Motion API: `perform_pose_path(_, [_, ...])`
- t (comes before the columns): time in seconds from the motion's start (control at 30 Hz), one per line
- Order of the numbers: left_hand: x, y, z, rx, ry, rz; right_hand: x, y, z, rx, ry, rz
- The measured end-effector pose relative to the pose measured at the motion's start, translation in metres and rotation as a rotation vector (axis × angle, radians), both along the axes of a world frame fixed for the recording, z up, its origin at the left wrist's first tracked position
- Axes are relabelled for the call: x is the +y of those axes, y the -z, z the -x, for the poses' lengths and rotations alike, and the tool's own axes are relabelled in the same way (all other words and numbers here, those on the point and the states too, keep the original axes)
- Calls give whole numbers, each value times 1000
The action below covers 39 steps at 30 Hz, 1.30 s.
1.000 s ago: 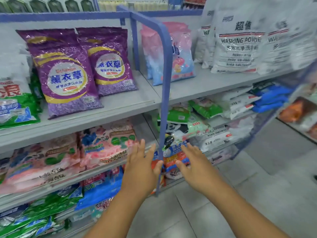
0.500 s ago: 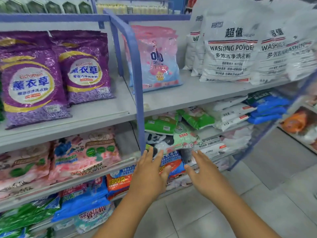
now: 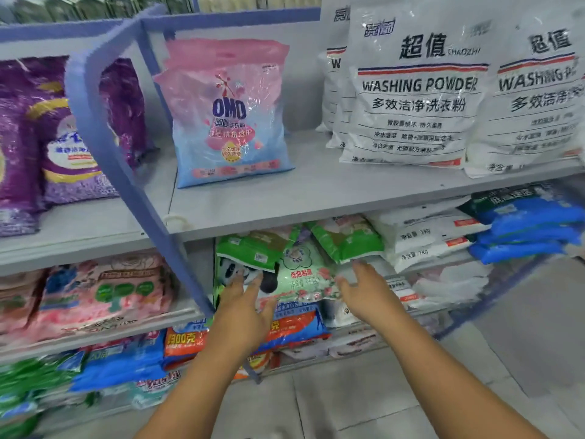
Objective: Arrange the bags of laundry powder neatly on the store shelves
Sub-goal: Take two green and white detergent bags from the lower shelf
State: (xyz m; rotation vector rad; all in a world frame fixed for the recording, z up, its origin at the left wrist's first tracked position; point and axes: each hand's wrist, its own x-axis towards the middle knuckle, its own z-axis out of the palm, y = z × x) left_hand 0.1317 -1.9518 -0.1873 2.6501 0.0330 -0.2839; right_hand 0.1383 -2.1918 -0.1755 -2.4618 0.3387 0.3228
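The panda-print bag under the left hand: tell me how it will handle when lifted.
The panda-print bag will probably sag and shift, since it is a soft film pouch lying slumped. Its glossy wrap may slip. The green bag overlapping its top could slide off as the left hand pulls.

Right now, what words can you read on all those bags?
"OMO": pink and blue bag, upper shelf.
"WASHING POWDER", "超值", "CHAOZHI": big white bag, upper shelf.
"WASHING": cut-off white bag at its right.
"1kg": flat white bags, shelf below.
"低泡易漂": pale green bag between the hands.
Purple bags, pink bags and the small print: too blurred.
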Motion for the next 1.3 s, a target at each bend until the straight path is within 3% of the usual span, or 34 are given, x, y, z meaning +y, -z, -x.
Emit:
perform_pose_path(0.17, [-5,7,-61,37,-95,-5,-10,19,-61,25,24,8])
perform_pose_path(0.3, [-4,7,-113,209,-172,-79,-14,43,-106,71,-20,132])
perform_pose_path(0.43, [5,21,-149,225,-241,154,-28,66,-128,108,-40,228])
perform_pose_path(0.6, [25,45,-158,370,-301,139,-39,82,-134,59,-68,328])
perform_pose_path(0.7, [11,41,-154,359,-341,178,-37,86,-138,45,-23,197])
perform_pose_path(0.8, [-5,33,-139,155,-381,262,-39,88,-152,65,-13,-18])
perform_pose_path(1.0, [-19,35,-100,186,-586,274,-47,64,-145,-17,-57,-189])
perform_pose_path(1.3, [-30,64,-43,125,-796,596,-55,83,-86,52,-270,-196])
